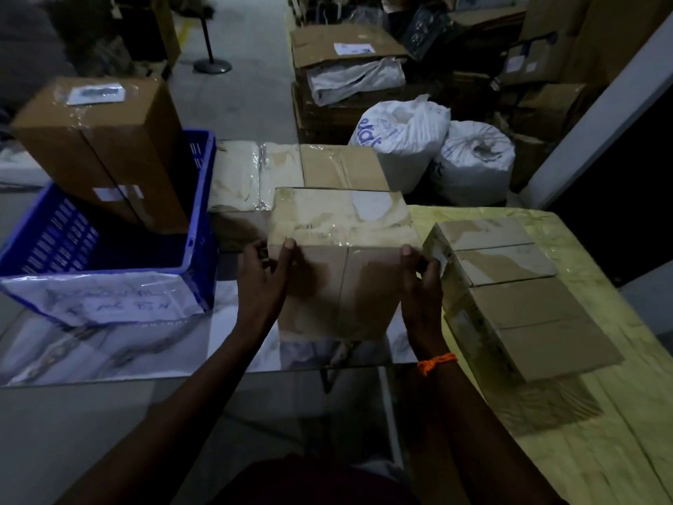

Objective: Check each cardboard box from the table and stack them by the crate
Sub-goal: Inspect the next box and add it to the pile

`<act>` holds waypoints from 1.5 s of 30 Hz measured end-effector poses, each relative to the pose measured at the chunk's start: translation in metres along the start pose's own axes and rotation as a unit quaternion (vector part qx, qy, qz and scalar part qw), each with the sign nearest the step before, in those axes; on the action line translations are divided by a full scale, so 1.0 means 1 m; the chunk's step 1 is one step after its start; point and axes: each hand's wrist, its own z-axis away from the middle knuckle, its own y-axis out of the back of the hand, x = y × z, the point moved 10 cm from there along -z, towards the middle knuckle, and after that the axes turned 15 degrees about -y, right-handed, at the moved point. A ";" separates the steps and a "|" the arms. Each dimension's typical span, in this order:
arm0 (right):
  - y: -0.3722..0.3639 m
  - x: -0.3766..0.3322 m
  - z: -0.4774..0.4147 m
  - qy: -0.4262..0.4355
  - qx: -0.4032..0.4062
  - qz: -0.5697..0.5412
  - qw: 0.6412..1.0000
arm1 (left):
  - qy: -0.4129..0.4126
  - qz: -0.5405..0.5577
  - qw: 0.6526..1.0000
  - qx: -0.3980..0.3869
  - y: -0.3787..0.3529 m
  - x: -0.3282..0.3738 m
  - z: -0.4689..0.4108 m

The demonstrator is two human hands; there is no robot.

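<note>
I hold a taped cardboard box in the middle of the view, between both hands. My left hand grips its left side, thumb on the top edge. My right hand grips its right side. To the left stands a blue plastic crate with a tall cardboard box standing in it. Behind the held box, right of the crate, lie two more boxes. On the yellow-covered table at the right sits a row of several flat boxes.
A paper label covers the crate's near wall. Two white sacks sit on the floor beyond the table. Stacked cartons and loose cardboard fill the back right. A stanchion base stands in the aisle.
</note>
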 end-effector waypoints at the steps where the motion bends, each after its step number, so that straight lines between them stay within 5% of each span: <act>1: 0.001 0.005 0.002 -0.006 -0.004 -0.004 1.000 | 0.005 -0.002 1.000 0.004 0.001 -0.002 0.006; 24: 0.064 0.009 -0.007 0.002 0.068 -0.007 0.998 | 0.039 0.057 0.996 -0.061 -0.065 0.015 0.046; 30: 0.005 -0.032 0.031 0.087 0.038 0.070 0.993 | -0.144 -0.092 0.983 -0.063 -0.002 0.047 0.023; 34: -0.045 -0.037 0.066 0.151 -0.004 0.091 0.984 | -0.187 -0.043 0.977 -0.089 0.007 0.069 0.016; 41: -0.084 -0.018 0.060 0.146 -0.061 0.125 0.979 | -0.064 -0.057 0.996 -0.020 0.048 0.065 0.012; 45: -0.063 0.010 0.015 0.132 0.002 0.232 0.964 | 0.061 -0.024 0.998 -0.010 0.077 0.021 0.006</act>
